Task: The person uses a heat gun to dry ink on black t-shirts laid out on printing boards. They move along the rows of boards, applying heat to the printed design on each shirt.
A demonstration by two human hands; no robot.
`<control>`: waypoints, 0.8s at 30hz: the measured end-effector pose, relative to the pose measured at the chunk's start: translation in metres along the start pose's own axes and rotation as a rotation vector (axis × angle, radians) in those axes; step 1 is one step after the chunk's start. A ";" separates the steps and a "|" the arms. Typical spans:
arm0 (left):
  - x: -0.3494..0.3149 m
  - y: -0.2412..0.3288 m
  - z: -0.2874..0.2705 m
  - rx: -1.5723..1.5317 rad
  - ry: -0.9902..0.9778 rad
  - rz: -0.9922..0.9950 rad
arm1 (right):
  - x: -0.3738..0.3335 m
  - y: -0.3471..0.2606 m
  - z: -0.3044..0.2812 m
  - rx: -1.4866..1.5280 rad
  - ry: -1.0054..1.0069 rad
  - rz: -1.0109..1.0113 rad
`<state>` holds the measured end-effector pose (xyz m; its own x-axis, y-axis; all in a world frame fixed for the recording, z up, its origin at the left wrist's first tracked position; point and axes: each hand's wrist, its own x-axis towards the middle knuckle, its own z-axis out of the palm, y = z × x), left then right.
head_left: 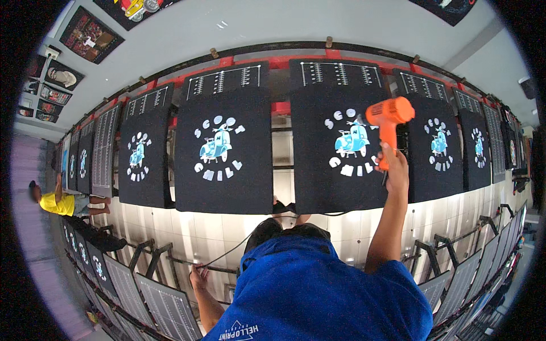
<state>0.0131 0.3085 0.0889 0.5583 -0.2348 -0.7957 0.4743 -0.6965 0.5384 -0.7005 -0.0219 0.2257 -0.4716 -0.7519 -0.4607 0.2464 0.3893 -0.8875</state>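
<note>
My right hand (397,170) grips the handle of an orange hair dryer (392,113) and holds it above a black T-shirt (318,193). The dryer's body points left, towards a printed light-blue scooter (351,141) ringed by white letters, and covers part of the print's right side. Low on the left, my left hand (199,279) is closed around a thin black cord (233,248) that runs past my legs. To the left lies another black T-shirt (222,182) with the same print, flat on its board.
More printed black shirts (142,184) lie on boards along the red and black rack (278,108). Behind me stands a second row of grey boards (168,301) on black metal brackets (162,256). A person in a yellow top (60,203) stands at the far left.
</note>
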 end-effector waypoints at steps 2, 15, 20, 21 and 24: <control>0.008 0.021 0.010 -0.036 0.023 0.084 | -0.023 0.015 0.006 0.069 0.019 -0.045; 0.219 0.247 -0.046 -0.445 0.156 0.418 | -0.176 0.077 0.261 0.471 -0.377 0.378; 0.281 0.332 -0.061 -0.313 0.172 0.506 | -0.150 0.060 0.365 0.130 -0.223 0.175; 0.288 0.343 -0.061 -0.322 0.174 0.494 | -0.145 0.057 0.379 0.106 -0.208 0.164; 0.305 0.369 -0.061 -0.387 0.166 0.454 | -0.134 0.045 0.405 0.064 -0.185 0.158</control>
<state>0.4003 0.0213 0.0618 0.8462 -0.3195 -0.4265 0.3595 -0.2486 0.8994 -0.2834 -0.1193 0.2485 -0.2617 -0.7711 -0.5804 0.3611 0.4794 -0.7998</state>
